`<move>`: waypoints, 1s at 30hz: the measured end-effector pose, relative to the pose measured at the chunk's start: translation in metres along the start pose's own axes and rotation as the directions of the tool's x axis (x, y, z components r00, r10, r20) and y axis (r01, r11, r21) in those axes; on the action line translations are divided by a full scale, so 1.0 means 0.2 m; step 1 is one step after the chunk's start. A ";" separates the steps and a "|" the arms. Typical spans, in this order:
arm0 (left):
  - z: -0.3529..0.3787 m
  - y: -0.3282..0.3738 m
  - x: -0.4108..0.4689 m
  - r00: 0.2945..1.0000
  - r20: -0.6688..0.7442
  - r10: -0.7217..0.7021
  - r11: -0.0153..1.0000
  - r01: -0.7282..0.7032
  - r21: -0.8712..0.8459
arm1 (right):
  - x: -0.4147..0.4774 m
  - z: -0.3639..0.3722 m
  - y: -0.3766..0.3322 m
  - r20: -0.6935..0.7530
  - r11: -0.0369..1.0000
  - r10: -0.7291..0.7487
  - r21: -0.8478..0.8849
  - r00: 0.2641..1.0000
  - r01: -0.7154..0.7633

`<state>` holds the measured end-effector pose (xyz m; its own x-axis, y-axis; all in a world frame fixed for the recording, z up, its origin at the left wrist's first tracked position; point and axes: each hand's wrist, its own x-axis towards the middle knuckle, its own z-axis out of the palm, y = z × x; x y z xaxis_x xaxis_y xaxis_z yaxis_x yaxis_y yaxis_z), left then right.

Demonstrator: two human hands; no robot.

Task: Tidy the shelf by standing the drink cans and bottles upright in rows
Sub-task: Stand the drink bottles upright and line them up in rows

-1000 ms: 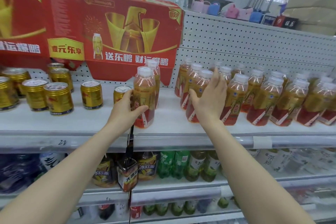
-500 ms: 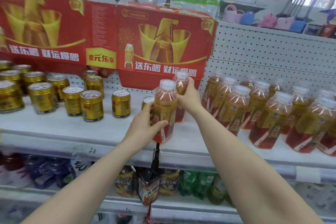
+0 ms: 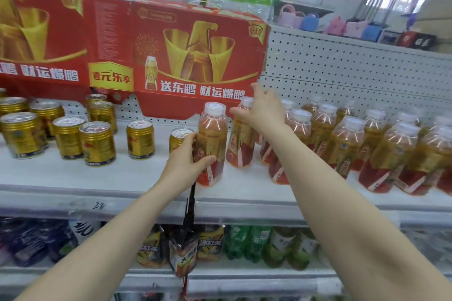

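my left hand (image 3: 186, 161) grips a drink bottle (image 3: 211, 144) at the near edge of the shelf (image 3: 73, 173). my right hand (image 3: 263, 110) is at the top of the next bottle (image 3: 241, 142); i cannot tell its grip. gold cans (image 3: 97, 144) stand scattered left, rows unfinished.

Left hand (image 3: 186, 161) curled, right hand (image 3: 263, 112) seemingly splayed

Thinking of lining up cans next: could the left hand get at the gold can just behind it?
Likely yes, once freed: the left hand grips the front bottle, but the gold can stands just behind its knuckles with nothing between.
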<state>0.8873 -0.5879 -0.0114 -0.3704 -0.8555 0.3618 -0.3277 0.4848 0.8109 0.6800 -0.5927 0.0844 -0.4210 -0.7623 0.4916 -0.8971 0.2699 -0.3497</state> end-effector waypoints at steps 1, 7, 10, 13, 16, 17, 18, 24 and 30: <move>0.01 0.00 0.00 1.000 0.001 -0.002 1.000 0.002 -0.001 | 0.02 0.00 0.00 0.036 0.998 -0.021 -0.050 0.999 0.023; 0.01 0.01 0.00 1.000 0.017 -0.004 0.999 0.005 -0.031 | 0.07 -0.08 0.03 0.258 0.982 -0.158 0.139 0.953 0.125; 0.01 0.00 0.00 1.000 0.028 -0.006 0.999 0.007 -0.041 | 0.06 -0.05 0.01 0.244 0.982 -0.189 0.047 0.951 0.183; 0.01 0.00 0.00 0.999 0.033 -0.008 0.999 0.010 -0.044 | 0.06 0.00 0.01 0.201 0.980 -0.197 0.037 0.959 0.194; 0.01 -0.01 0.01 0.999 0.033 -0.013 0.999 0.014 -0.043 | 0.07 0.03 0.04 0.211 0.975 -0.219 0.084 0.953 0.205; 0.01 -0.01 0.01 0.999 0.033 -0.012 0.999 0.013 -0.045 | 0.07 0.03 0.05 0.215 0.974 -0.221 0.102 0.951 0.203; 0.01 -0.01 0.01 0.999 0.031 -0.010 0.999 0.011 -0.048 | 0.07 0.03 0.06 0.212 0.973 -0.218 0.118 0.952 0.197; 0.02 -0.02 0.00 1.000 0.023 0.005 0.999 -0.003 -0.051 | 0.01 -0.02 0.05 0.218 0.975 -0.220 0.056 0.951 0.213; 0.08 0.01 -0.02 0.997 0.078 0.024 0.992 -0.014 -0.124 | -0.22 -0.20 0.19 -0.398 0.965 -0.237 0.006 0.886 0.261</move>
<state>0.8744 -0.5812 -0.0184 -0.4445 -0.8269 0.3444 -0.2122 0.4708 0.8564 0.6596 -0.5252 0.0812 -0.2134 -0.5054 0.8361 -0.9751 0.0577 -0.2140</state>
